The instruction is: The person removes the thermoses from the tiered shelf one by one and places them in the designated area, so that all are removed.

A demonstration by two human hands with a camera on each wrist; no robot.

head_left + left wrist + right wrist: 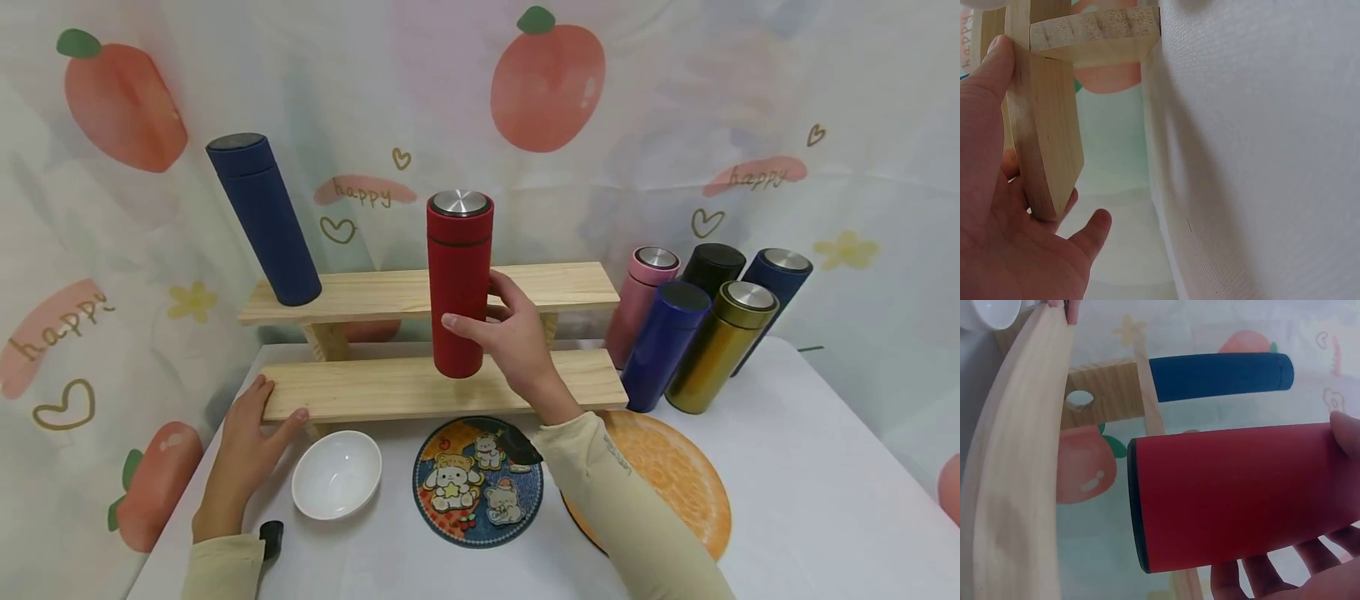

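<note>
My right hand point(517, 337) grips a red thermos bottle point(459, 275) with a steel-topped lid, upright in front of the two-tier wooden shelf point(360, 387). In the right wrist view the bottle's dark base point(1138, 506) shows, held off the lower board. With thumb in front and fingers behind, my left hand point(247, 433) holds the left end of the lower board; the left wrist view shows this board end point(1047, 144) between thumb and fingers. A dark blue thermos bottle point(266, 221) stands at the left end of the upper board.
Pink point(643, 300), black point(714, 265), purple-blue point(663, 350), gold point(720, 354) and navy point(780, 279) bottles cluster right of the shelf. In front lie a white bowl point(337, 475), a round cartoon mat point(480, 525) and an orange round mat point(682, 483), partly under the right sleeve.
</note>
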